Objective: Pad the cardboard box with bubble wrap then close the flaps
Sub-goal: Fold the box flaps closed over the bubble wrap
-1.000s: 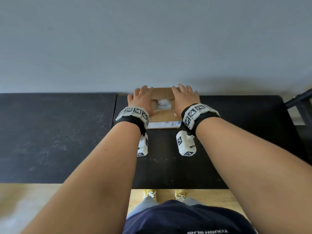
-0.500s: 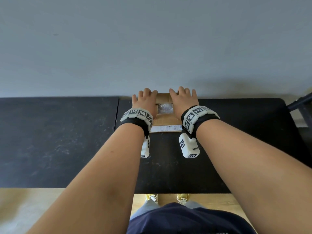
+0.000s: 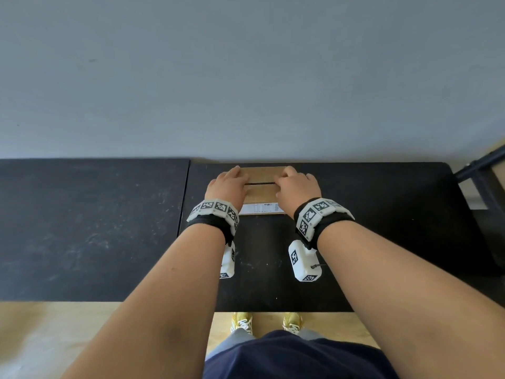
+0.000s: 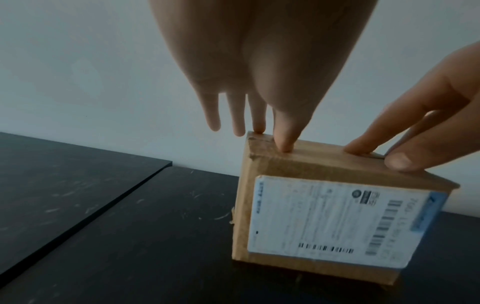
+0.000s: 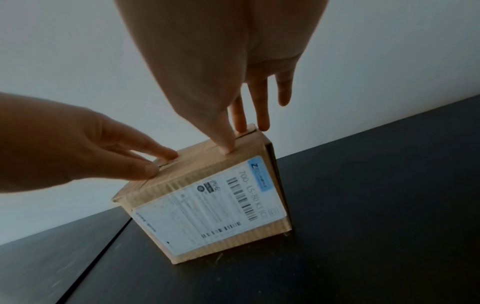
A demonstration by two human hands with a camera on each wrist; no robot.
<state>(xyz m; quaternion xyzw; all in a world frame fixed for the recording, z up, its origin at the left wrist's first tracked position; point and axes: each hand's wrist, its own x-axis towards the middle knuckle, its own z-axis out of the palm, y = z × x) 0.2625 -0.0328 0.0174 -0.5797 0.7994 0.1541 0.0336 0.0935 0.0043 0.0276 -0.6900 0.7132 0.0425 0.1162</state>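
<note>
While the cardboard box (image 3: 259,191) sat closed, the left hand (image 3: 228,187) and right hand (image 3: 297,188) pressed its flaps (image 3: 261,176) with straight fingers.

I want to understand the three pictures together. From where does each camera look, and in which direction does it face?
Head: worn on the head, facing forward and down at the black table; both forearms, left hand, right hand and shoes show.
Left wrist: under the left wrist, looking along the hand at the cardboard box; the right hand's fingertips enter too.
Right wrist: mirrored, on the right wrist; the left hand enters.
Shared: both wrist views show the shipping label and straight fingers pressing the closed flaps.
</note>
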